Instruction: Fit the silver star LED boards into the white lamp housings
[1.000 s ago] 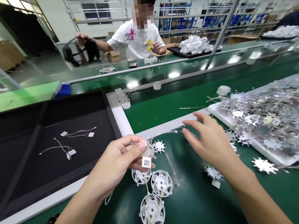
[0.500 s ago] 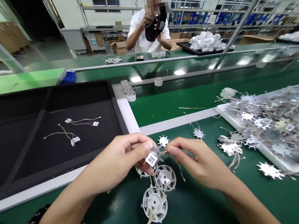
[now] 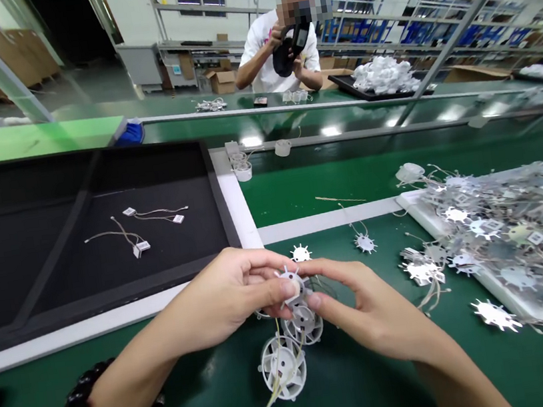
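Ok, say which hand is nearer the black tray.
Left. Left hand sits by the black tray, off its near corner; right hand lies farther right. Both pinch one white part.

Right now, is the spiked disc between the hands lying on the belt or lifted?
Lifted: the left hand and right hand pinch the spiked disc between them, above the white wheels lying on the green belt.
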The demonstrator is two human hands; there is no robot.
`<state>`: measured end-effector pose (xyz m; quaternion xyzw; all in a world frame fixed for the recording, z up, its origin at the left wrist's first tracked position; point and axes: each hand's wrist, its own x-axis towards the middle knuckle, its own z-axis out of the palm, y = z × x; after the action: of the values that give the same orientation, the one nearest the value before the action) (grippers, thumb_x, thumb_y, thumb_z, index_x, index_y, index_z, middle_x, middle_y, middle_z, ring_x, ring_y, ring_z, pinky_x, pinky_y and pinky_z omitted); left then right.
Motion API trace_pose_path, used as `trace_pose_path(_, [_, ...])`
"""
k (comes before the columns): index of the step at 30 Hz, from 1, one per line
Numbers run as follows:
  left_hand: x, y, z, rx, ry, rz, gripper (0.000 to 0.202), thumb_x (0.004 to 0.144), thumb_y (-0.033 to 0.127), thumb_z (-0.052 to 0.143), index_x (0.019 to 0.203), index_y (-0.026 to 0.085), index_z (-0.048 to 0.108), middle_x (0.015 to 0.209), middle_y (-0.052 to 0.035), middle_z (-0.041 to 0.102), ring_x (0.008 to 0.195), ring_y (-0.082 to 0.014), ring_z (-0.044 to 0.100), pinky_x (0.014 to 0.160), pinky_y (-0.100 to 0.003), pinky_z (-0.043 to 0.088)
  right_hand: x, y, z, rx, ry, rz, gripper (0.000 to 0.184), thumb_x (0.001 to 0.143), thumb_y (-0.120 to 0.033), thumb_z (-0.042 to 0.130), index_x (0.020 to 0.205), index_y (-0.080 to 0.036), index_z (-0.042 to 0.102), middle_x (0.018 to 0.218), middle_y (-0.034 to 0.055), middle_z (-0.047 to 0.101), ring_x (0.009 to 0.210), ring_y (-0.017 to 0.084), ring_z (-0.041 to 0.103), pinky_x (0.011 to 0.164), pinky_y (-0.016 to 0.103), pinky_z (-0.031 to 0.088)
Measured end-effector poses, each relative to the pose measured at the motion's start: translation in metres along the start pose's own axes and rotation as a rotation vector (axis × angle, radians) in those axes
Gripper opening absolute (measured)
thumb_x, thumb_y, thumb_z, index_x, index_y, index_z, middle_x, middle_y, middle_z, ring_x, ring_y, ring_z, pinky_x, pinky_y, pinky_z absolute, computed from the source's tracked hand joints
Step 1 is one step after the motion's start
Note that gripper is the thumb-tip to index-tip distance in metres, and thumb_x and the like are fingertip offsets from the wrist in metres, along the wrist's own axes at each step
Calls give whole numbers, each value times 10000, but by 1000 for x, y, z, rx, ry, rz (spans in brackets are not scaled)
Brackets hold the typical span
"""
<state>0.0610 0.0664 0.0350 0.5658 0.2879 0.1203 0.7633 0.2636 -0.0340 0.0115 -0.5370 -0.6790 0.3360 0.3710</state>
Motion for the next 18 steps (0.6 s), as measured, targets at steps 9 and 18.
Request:
trace_pose_path(9, [-3, 1, -3, -25, -44, 20, 161, 900, 303, 785, 1037, 220, 804, 817, 21, 797, 690, -102, 747, 696, -163, 600, 1, -3, 0, 123, -119, 51, 289, 1020, -275, 541, 914, -200, 799, 741, 10, 734, 633, 139, 620, 591, 271, 479])
trace_pose_path(18, [-1, 0, -9, 24, -43, -2, 239, 871, 322, 823, 1075, 202, 794, 813, 13, 779, 693, -97, 707, 697, -168, 575, -4, -7, 2, 158, -137, 71, 213, 1000, -282, 556, 930, -220, 748, 820, 9, 769, 744, 165, 709, 694, 288, 549])
